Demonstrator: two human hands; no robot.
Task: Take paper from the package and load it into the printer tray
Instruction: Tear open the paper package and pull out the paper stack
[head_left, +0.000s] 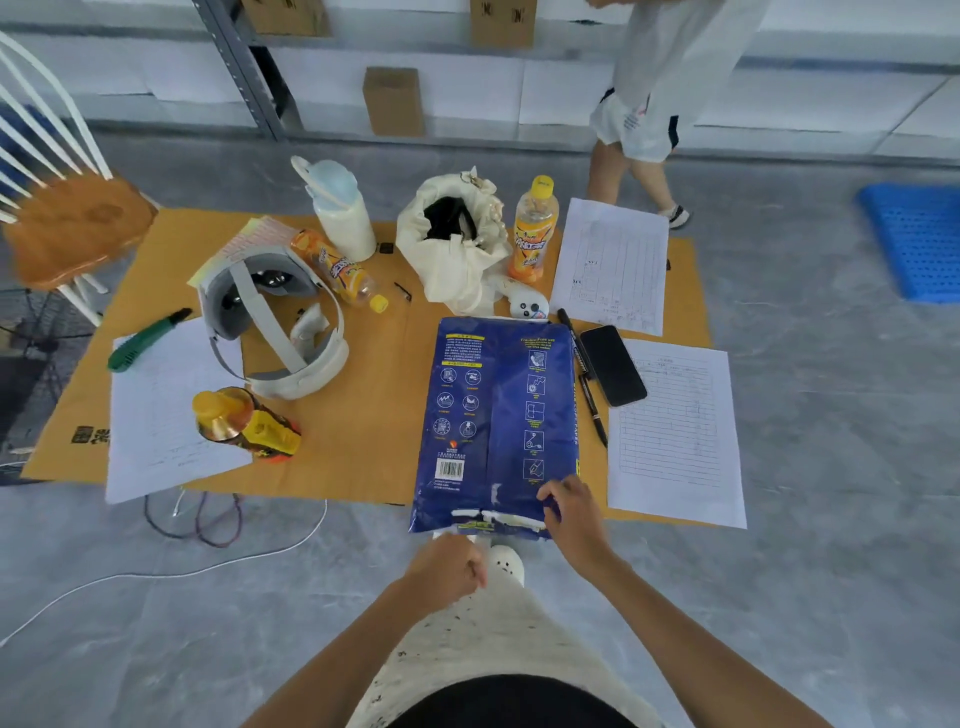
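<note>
A blue paper package (496, 415) lies flat on a sheet of brown cardboard (374, 415) on the floor, with its near end hanging over the cardboard's front edge. That near end is torn, and white paper shows along the tear. My right hand (569, 512) pinches the wrapper at the near right corner. My left hand (449, 571) is a closed fist just below the near left corner; whether it holds a strip of wrapper is unclear. No printer or tray is in view.
Around the package lie printed sheets (675, 431), a black phone (613, 365), pens (584, 374), a white headset (275, 322), orange drink bottles (535, 231), a white cloth bag (457, 244) and a green knife (148, 340). Another person (649, 104) walks behind. A chair (62, 208) stands at the left.
</note>
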